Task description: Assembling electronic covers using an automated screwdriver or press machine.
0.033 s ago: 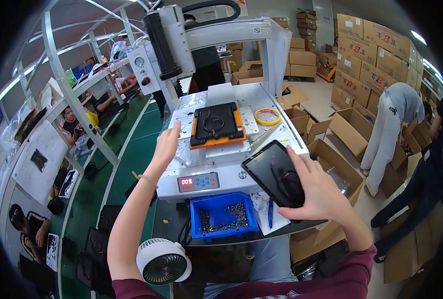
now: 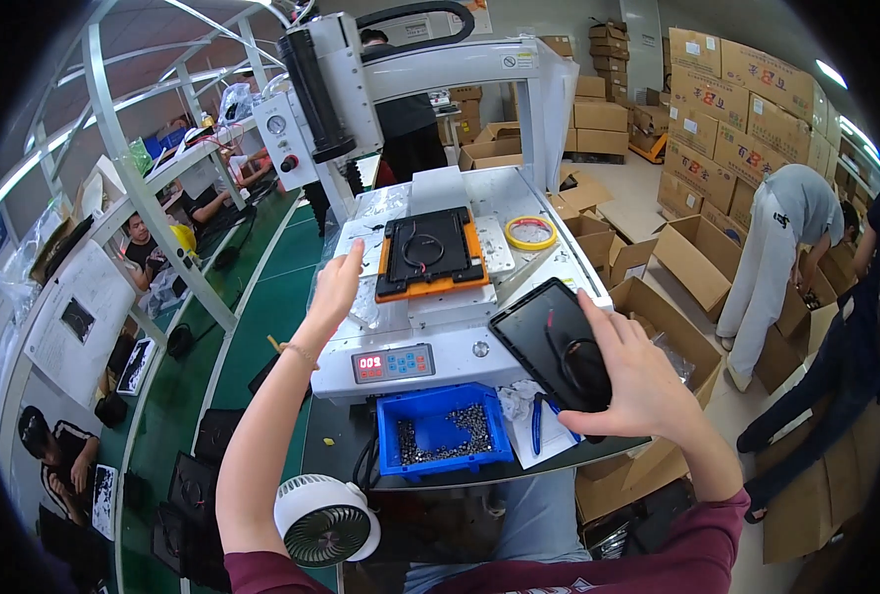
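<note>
My right hand (image 2: pixel 638 371) grips a black rectangular panel (image 2: pixel 544 342) by its right side, thumb below and fingers along the edge. The panel is tilted, with a thin cable coiled on its face. My left hand (image 2: pixel 339 285) is raised beside the machine bed, fingers stretched out and holding nothing. To its right, a similar black panel (image 2: pixel 448 246) with a looped black cable lies flat in an orange fixture (image 2: pixel 430 289). Both rest on the white bed of a benchtop machine (image 2: pixel 420 322), under its black cylindrical head (image 2: pixel 318 99).
A blue bin (image 2: pixel 392 406) of small metal screws stands in front of the machine. Blue-handled pliers (image 2: pixel 536 426) lie beside it, and yellow tape (image 2: pixel 531 233) on the bed. A white fan (image 2: pixel 326 520) sits below my left forearm. Cardboard boxes (image 2: pixel 702 262) and people are at right; a green conveyor (image 2: pixel 261 307) runs left.
The panel in my right hand has shifted slightly to the right. My left hand has moved a little to the right.
</note>
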A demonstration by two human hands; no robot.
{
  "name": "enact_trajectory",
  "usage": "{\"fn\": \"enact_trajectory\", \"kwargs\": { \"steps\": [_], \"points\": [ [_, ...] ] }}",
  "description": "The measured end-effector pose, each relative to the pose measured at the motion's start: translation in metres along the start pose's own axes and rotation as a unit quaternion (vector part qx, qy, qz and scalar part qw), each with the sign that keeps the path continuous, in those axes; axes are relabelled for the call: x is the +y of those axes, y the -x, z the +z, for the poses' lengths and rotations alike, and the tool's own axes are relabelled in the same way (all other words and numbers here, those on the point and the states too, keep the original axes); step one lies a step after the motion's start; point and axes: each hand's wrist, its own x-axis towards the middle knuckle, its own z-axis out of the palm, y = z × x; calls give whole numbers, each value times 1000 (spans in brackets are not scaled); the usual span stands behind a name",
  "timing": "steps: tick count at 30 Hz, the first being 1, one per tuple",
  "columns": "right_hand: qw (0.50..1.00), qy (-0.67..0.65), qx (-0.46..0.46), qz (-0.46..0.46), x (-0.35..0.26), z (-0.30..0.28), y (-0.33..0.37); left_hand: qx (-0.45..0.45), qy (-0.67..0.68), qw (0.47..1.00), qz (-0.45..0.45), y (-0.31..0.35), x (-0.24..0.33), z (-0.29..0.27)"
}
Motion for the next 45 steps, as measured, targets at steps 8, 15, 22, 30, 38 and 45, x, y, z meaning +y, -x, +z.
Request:
{"fn": "enact_trajectory", "kwargs": {
  "steps": [8,15,22,30,38,45],
  "points": [
    [996,1,27,85,27,-23,6,-28,-99,992,-71,-22,58,42],
    [991,17,22,127,42,-25,-13,-25,-253,965,-66,-37,95,74],
    [978,71,-4,196,29,-20,-78,-13,-275,950,-146,-31,115,76],
    [986,51,7,158,-39,48,-203,97,-285,949,-92,-6,106,-36],
    [956,81,-98,266,-85,89,-249,57,-286,948,-130,98,65,-128],
    [948,131,-100,273,-84,99,-267,52,-266,956,-113,136,41,-136]
  ]
}}
